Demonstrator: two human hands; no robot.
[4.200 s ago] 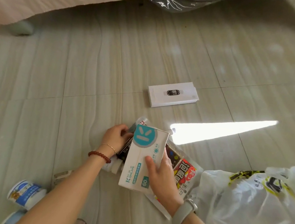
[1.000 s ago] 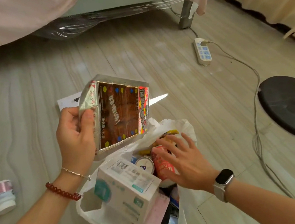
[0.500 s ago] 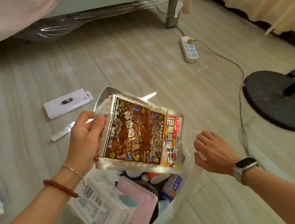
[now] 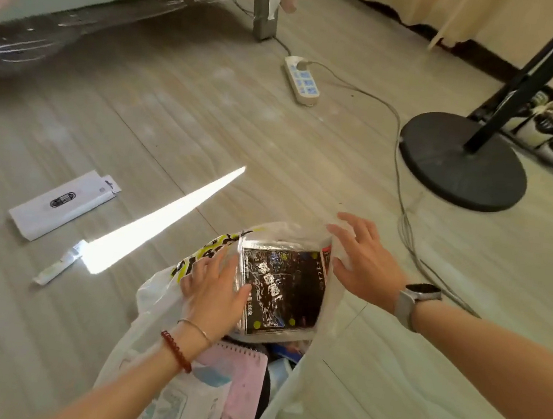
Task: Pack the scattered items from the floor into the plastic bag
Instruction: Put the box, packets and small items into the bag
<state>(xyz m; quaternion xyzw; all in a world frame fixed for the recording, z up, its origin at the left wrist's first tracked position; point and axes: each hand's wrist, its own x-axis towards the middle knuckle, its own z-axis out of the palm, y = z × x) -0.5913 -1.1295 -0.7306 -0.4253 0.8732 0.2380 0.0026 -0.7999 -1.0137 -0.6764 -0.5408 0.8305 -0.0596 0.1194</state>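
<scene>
Glossy foil snack packet [image 4: 281, 291] – thin translucent plastic bag [image 4: 151, 302] – smooth floor [image 4: 208, 126].

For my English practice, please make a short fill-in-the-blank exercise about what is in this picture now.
1. The left hand presses the dark snack packet into the plastic ____.
2. On the right wrist sits a ____.
3. The white box lies on the ____, apart from the plastic bag.
4. The pink notebook is ____ the bag.

Missing words: bag; watch; floor; inside
</scene>
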